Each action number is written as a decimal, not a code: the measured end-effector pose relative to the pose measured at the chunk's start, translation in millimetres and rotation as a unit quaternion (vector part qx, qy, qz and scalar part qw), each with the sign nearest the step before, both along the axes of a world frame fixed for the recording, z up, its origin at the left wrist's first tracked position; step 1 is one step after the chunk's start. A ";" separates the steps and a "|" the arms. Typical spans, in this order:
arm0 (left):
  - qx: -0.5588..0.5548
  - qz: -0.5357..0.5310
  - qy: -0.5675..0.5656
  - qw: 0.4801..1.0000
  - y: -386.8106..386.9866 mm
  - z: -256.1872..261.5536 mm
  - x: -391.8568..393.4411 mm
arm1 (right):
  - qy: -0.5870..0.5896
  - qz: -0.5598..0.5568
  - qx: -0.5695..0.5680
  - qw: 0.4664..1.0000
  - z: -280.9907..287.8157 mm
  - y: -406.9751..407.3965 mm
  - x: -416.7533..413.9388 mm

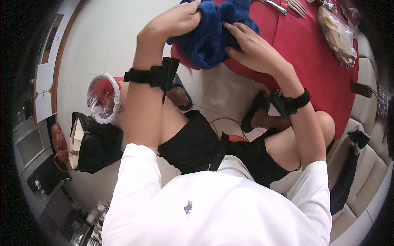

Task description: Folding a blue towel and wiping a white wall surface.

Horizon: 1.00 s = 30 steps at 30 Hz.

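A blue cloth, thick and bunched up, lies at the top middle over the edge of a table with a red tablecloth. My left hand pinches its upper left side between thumb and fingers. My right hand rests against the cloth's right side, fingers spread and partly sunk in the folds. Something red shows below the cloth at its lower left; I cannot tell whether it is part of the tablecloth.
Metal cutlery and a clear plastic bag with things in it are on the table. At the left are a bin with a plastic liner and a black bag on the floor. A beige sofa stands at the right.
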<state>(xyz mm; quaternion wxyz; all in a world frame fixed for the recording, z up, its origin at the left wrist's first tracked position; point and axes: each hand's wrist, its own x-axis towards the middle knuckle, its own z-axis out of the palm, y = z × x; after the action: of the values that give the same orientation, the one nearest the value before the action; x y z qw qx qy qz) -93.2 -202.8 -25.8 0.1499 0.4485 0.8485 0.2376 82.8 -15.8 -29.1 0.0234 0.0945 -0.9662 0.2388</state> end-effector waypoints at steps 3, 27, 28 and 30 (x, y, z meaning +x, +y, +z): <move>0.018 -0.029 0.096 0.995 9.7 -1.5 0.6 | 0.002 -0.011 0.053 0.999 -3.6 -9.6 9.0; 0.008 0.014 -0.026 1.000 33.8 52.8 26.1 | -0.006 0.047 0.013 0.999 8.8 -0.7 15.0; 0.001 0.055 0.043 0.998 37.5 37.0 13.1 | -0.005 0.010 0.018 1.000 8.9 3.8 15.2; -0.025 0.082 0.052 0.995 44.4 37.2 10.8 | 0.009 0.014 0.042 0.999 7.9 6.2 17.3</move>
<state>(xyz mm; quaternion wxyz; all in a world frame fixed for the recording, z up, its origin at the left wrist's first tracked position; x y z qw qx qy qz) -82.3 -158.4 11.4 0.0966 0.3857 0.8946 0.2039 100.1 -9.5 -21.2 0.0244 0.1107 -0.9738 0.1972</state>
